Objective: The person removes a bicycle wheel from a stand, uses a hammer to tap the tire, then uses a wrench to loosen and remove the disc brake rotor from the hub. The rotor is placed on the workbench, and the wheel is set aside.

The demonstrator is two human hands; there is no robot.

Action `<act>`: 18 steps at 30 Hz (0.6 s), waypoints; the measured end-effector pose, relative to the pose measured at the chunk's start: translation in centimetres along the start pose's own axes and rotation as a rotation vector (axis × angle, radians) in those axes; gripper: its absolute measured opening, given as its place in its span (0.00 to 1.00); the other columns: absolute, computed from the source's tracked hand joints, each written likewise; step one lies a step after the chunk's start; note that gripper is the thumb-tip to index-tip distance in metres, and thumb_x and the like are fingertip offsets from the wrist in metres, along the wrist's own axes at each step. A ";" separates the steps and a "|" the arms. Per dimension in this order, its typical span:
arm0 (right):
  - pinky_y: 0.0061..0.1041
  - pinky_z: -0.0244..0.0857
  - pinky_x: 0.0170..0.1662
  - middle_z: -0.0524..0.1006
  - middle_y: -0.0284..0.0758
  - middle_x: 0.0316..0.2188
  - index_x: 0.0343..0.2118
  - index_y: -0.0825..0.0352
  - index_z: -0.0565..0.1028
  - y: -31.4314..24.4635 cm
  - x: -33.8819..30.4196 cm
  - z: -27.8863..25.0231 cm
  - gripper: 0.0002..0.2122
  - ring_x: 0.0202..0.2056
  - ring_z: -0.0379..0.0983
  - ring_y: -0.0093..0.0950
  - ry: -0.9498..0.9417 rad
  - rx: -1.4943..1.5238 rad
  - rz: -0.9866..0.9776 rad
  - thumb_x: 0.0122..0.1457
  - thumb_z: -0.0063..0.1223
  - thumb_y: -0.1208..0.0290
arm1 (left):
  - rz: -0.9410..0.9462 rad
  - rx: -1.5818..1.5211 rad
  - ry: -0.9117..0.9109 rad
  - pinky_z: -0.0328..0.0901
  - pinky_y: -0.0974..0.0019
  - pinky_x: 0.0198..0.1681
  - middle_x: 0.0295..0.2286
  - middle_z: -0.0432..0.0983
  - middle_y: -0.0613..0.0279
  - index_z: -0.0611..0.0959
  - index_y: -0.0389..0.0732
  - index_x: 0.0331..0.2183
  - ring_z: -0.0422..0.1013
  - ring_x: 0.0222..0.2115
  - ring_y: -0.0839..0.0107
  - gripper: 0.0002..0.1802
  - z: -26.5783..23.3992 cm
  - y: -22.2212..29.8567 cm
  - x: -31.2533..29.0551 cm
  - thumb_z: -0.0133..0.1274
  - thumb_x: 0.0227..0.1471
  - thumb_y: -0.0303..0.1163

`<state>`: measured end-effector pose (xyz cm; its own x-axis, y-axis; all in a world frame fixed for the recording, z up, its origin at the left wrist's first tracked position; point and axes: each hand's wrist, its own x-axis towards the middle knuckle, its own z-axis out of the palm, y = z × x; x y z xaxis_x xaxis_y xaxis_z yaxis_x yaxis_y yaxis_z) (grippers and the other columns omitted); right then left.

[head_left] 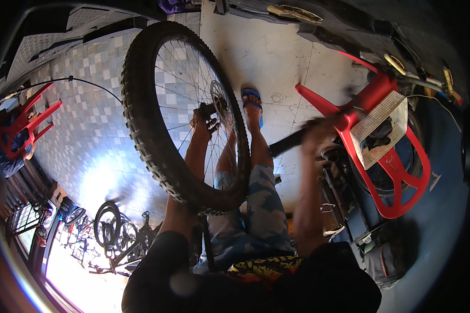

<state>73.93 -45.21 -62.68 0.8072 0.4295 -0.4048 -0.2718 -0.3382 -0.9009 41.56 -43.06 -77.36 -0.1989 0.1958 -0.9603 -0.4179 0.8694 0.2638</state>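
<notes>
A bicycle wheel [136, 112] with a knobbly black tire and thin spokes is held up in front of me, tilted. My left hand [202, 122] reaches in among the spokes, its fingers closed around the hub [209, 109]; a disc rotor [218, 96] sits beside the hub. Over on the right, my right hand [321, 133] is smeared by motion next to a red plastic chair [344, 122]. A dark, blurred long shape [290, 142] shows by that hand; whether I hold it cannot be made out.
A white perforated basket [376, 117] with dark items rests on the red chair. Behind it are another wheel [415, 141] and a grey-black bag [384, 263]. Several bicycles [117, 235] stand at the lower left. A person sits by another red chair [28, 125] at far left.
</notes>
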 end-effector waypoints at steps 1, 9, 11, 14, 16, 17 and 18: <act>0.29 0.68 0.26 0.69 0.33 0.23 0.42 0.64 0.67 3.1 -3.5 1.8 0.13 0.23 0.70 0.26 -0.324 -0.333 0.004 0.68 0.49 0.59 | -0.005 0.017 -0.013 0.73 0.50 0.35 0.42 0.74 0.62 0.76 0.50 0.48 0.75 0.38 0.57 0.29 0.1 0.0 -0.3 0.42 0.63 0.65; 0.25 0.63 0.16 0.68 0.28 0.20 0.47 0.61 0.70 0.4 -4.0 2.4 0.14 0.14 0.64 0.21 -0.691 -0.391 0.447 0.69 0.46 0.56 | -0.107 -0.013 0.059 0.74 0.47 0.39 0.43 0.74 0.59 0.77 0.48 0.40 0.74 0.38 0.55 0.24 -1.0 2.2 -0.2 0.44 0.60 0.58; 0.25 0.63 0.16 0.68 0.28 0.20 0.50 0.64 0.70 -3.7 -1.1 0.3 0.17 0.14 0.64 0.19 -0.461 -0.515 0.321 0.71 0.41 0.55 | -0.128 -0.039 0.126 0.75 0.45 0.37 0.42 0.75 0.58 0.77 0.46 0.41 0.75 0.36 0.55 0.26 -1.1 2.0 0.4 0.41 0.61 0.59; 0.28 0.65 0.17 0.66 0.30 0.21 0.46 0.65 0.68 -8.4 4.8 -3.5 0.15 0.15 0.65 0.22 -0.094 -0.306 0.245 0.72 0.38 0.57 | -0.069 -0.040 0.032 0.75 0.44 0.38 0.41 0.75 0.59 0.77 0.47 0.46 0.76 0.36 0.54 0.30 -1.6 1.4 0.8 0.37 0.64 0.62; 0.27 0.67 0.20 0.66 0.30 0.23 0.45 0.65 0.67 -8.0 6.9 -4.4 0.15 0.17 0.65 0.23 0.068 -0.164 0.174 0.73 0.37 0.56 | -0.036 -0.051 0.012 0.75 0.43 0.38 0.41 0.75 0.59 0.77 0.48 0.46 0.76 0.36 0.54 0.30 -1.8 1.0 0.8 0.37 0.64 0.63; 0.27 0.68 0.21 0.67 0.31 0.24 0.45 0.65 0.67 -6.7 6.9 -4.2 0.15 0.18 0.66 0.23 0.122 -0.127 0.156 0.73 0.37 0.56 | -0.032 -0.055 0.043 0.76 0.43 0.39 0.42 0.74 0.60 0.77 0.49 0.47 0.76 0.36 0.54 0.30 -1.7 0.8 0.8 0.38 0.64 0.63; 0.27 0.69 0.23 0.68 0.32 0.25 0.44 0.64 0.67 -5.3 6.8 -4.0 0.15 0.20 0.67 0.23 0.155 -0.103 0.104 0.73 0.37 0.55 | -0.044 -0.053 0.066 0.75 0.41 0.40 0.43 0.73 0.60 0.76 0.50 0.47 0.75 0.36 0.54 0.29 -1.6 0.7 0.8 0.38 0.64 0.63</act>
<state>82.92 -43.83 -60.04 0.8508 0.2563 -0.4588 -0.3096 -0.4610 -0.8316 39.70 -43.00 -77.78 -0.2368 0.1261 -0.9634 -0.4733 0.8510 0.2277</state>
